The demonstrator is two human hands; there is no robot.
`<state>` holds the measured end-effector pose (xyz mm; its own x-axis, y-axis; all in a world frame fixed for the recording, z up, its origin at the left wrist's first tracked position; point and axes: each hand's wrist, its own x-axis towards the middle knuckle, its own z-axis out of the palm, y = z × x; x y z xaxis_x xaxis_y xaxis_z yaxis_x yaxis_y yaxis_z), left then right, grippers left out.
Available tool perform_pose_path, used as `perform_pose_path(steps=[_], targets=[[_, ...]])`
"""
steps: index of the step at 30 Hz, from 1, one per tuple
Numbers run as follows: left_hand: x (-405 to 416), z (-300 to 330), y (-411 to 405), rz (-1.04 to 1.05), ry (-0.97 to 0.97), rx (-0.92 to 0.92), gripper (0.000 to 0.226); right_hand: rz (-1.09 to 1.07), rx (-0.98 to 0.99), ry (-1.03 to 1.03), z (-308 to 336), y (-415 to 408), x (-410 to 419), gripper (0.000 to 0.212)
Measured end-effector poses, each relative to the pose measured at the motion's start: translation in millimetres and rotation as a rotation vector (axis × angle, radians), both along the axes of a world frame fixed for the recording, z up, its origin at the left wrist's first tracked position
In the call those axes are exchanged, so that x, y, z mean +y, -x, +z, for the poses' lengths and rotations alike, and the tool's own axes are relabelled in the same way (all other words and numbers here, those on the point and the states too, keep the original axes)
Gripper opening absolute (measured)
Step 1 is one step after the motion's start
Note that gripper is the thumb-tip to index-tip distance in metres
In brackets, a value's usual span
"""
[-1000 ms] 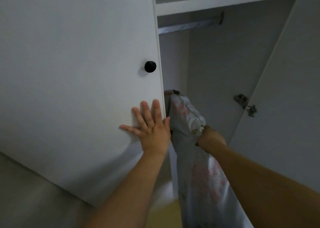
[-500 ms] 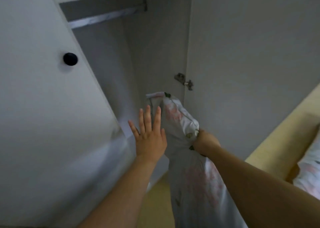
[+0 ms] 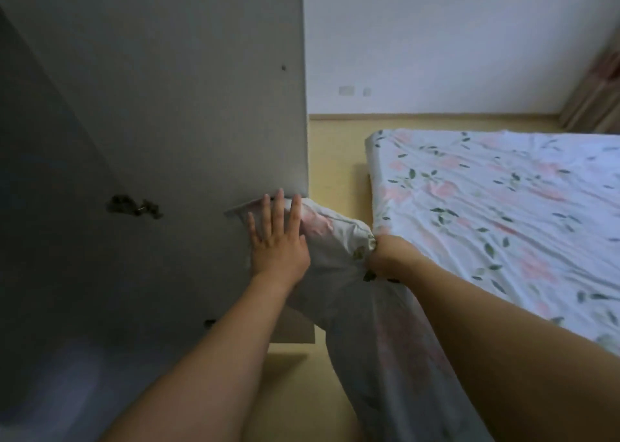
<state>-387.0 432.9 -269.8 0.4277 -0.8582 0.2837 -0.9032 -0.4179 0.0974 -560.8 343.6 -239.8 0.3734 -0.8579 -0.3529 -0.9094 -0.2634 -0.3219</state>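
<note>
A white floral cloth (image 3: 335,247), bunched and hanging down towards the floor, is held up in front of an open grey wardrobe door (image 3: 188,106). My right hand (image 3: 389,257) grips the cloth's upper part, fingers hidden in its folds. My left hand (image 3: 278,237) is spread flat with straight fingers; it lies against the cloth's left side, near the door's lower right edge.
A bed (image 3: 503,213) covered with a matching floral sheet fills the right side. Yellow wooden floor (image 3: 335,153) runs between bed and wardrobe. A metal hinge (image 3: 134,206) sits on the door's inner face. A white wall (image 3: 436,38) stands behind.
The view has swung right, from the wardrobe's inside to the open door and the bed. My left hand has left the other door and now lies against the cloth.
</note>
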Motion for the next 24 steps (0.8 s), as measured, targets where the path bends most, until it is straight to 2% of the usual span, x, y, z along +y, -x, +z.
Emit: perform_pose_path(steps=[2, 6, 10, 14, 16, 18, 24], targets=[[-23.1, 4.3, 17.2, -0.088, -0.035, -0.052, 0.082, -0.106, 0.005, 0.014, 6.2, 29.8, -7.1, 0.049], [-65.5, 21.3, 34.4, -0.224, -0.133, -0.202, 0.078, -0.220, 0.066, 0.057, 13.6, 73.0, -16.6, 0.024], [-90.5, 46.6, 34.8, -0.247, -0.244, -0.352, 0.075, -0.256, 0.095, 0.078, 14.1, 82.7, -27.9, 0.034], [-93.8, 59.8, 6.9, -0.136, -0.460, -0.651, 0.067, -0.261, 0.035, 0.062, 13.5, 60.0, -45.8, 0.040], [-93.4, 60.7, -2.2, -0.132, -0.563, -0.826, 0.062, -0.257, 0.004, 0.055, 11.0, 49.0, -52.8, 0.038], [-95.8, 64.9, 0.1, -0.169, -0.618, -0.920, 0.055, -0.238, -0.021, 0.055, 6.8, 38.7, -58.5, 0.034], [-86.8, 76.5, 25.1, -0.237, -0.598, -0.739, 0.032, -0.162, -0.063, -0.003, -7.0, 9.8, -61.0, 0.050]])
